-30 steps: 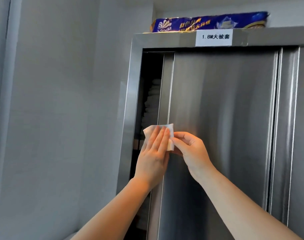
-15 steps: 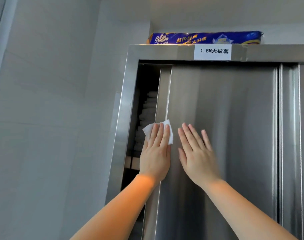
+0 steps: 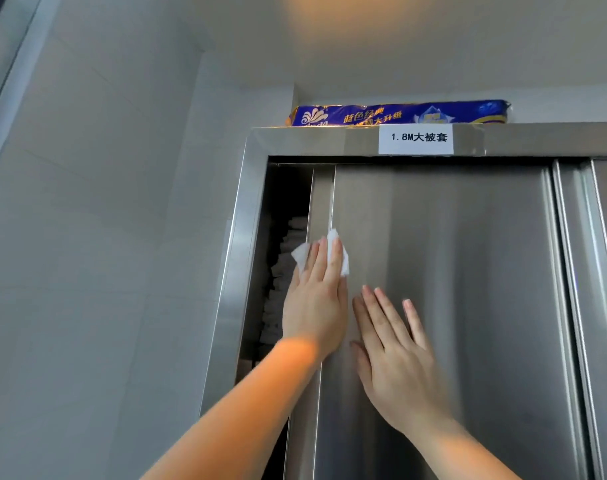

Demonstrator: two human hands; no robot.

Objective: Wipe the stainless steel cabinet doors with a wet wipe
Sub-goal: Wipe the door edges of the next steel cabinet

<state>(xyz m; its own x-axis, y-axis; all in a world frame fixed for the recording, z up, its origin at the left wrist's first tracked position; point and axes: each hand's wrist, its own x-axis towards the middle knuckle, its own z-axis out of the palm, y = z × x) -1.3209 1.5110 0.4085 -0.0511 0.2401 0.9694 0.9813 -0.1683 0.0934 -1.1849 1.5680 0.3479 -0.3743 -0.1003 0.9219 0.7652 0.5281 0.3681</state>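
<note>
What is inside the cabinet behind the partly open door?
Through the gap, a stack of folded white linens shows. The steel door hides the rest of the interior.

Bare steel door (image 3: 451, 271) right of both hands; dark gap (image 3: 288, 195) at left, blocked lower by stacked linens (image 3: 278, 289).

A blue tissue pack (image 3: 399, 114) lies along the cabinet top above me, a white paper label (image 3: 416, 138) just below it. Folded white linens (image 3: 278, 282) are stacked inside the gap, grey tiled wall (image 3: 98, 237) to my left.
</note>
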